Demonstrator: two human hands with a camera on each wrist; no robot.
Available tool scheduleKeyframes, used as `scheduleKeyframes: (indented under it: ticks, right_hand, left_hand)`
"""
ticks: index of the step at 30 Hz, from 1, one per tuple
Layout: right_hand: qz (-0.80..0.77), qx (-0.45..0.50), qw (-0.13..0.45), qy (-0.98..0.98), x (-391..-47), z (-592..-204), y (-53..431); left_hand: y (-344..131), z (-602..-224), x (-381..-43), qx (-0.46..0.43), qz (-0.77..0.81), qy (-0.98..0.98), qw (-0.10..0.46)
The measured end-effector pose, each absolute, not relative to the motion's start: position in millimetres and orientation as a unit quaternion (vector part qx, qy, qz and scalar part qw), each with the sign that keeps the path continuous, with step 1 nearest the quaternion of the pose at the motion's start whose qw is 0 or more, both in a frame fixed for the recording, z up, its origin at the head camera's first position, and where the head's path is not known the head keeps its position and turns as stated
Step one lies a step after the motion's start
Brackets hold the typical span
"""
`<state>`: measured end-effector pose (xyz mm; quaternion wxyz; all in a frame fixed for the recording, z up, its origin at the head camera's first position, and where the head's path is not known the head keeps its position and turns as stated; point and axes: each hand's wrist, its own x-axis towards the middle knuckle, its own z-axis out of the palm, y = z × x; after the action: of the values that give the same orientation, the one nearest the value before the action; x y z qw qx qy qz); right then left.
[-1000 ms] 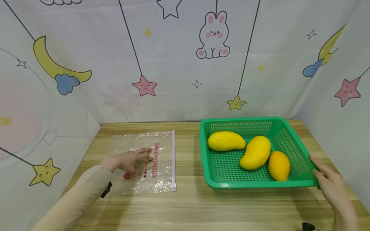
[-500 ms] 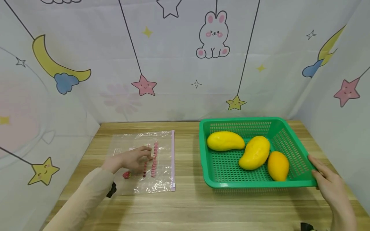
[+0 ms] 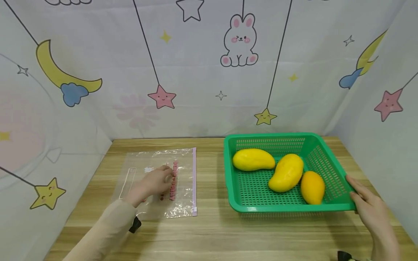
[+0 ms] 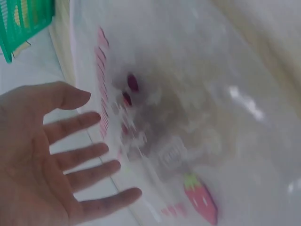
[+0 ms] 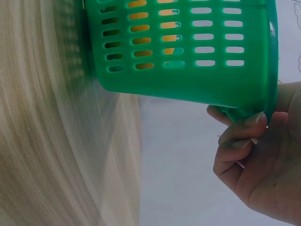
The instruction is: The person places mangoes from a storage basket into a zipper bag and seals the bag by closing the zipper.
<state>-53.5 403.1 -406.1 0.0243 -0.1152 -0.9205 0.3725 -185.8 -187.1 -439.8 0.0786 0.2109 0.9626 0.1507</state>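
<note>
A clear plastic zip bag [image 3: 183,208] with a lilac slider edge and red print lies flat on the table. My left hand [image 3: 153,183] is over its middle; in the left wrist view, its fingers [image 4: 84,176] are spread and loosely extended with nothing between them. Whether they touch the plastic cannot be told. On the right, my right hand [image 3: 372,210] grips the near right corner of a green slotted basket [image 3: 294,208], its fingers [image 5: 233,153] curled at the rim. Three yellow mangoes lie inside: one at left [image 3: 253,160], a middle mango [image 3: 286,173] and a right mango [image 3: 312,187].
The wood-grain table [image 3: 209,232] has a strip of bare surface between bag and basket. A white curtain [image 3: 196,65] printed with stars, moons and a rabbit rises behind and along both sides.
My left hand has shifted slightly right over the bag, baring white print to its left. My right hand keeps its grip on the basket; the mangoes stay put.
</note>
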Motion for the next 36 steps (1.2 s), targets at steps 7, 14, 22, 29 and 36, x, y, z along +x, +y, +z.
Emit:
scheduleKeyframes:
  ticks: [7, 14, 22, 29, 36]
  right_hand:
    - [0.374, -0.111, 0.029, -0.92, -54.9, -407.1, 401.4]
    - [0.38, -0.11, 0.037, -0.918, -54.3, -408.1, 402.4]
    - [0.38, -0.114, 0.033, -0.917, -53.4, -407.9, 405.7]
    - [0.378, -0.117, 0.022, -0.918, -52.7, -407.4, 404.4]
    - [0.373, -0.118, 0.019, -0.92, -53.5, -406.5, 403.8]
  left_hand:
    - [-161.9, -444.5, -170.7, 0.124, 0.162, 0.977, 0.06]
    - [-139.4, -450.3, -163.4, 0.072, 0.171, 0.982, 0.042]
    - [-116.5, -454.1, -163.1, 0.029, 0.162, 0.985, 0.047]
    - [-104.0, -453.0, -159.6, 0.026, 0.137, 0.99, 0.03]
    - [-99.5, -460.2, -159.5, 0.035, 0.114, 0.992, 0.029]
